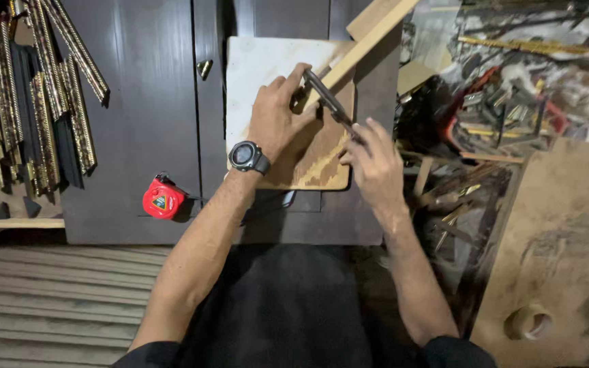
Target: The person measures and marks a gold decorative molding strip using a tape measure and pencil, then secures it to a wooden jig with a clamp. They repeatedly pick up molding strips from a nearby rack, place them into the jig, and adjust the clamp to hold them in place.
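My left hand (277, 112), with a dark wristwatch (247, 156) on the wrist, presses down on a worn wooden board (260, 65) and on the near end of a pale wooden strip (369, 31) that runs up to the right. A thin dark metal tool (327, 99) lies diagonally across the strip's end. My right hand (375, 160) grips the lower end of that tool, fingers closed around it. The board rests on a dark worktop (138, 123).
A red tape measure (163, 198) lies on the dark worktop left of my forearm. Gilded frame mouldings (28, 88) lean at the far left. Scrap wood and tools (506, 102) are piled at the right, above a dusty wooden surface (567, 238).
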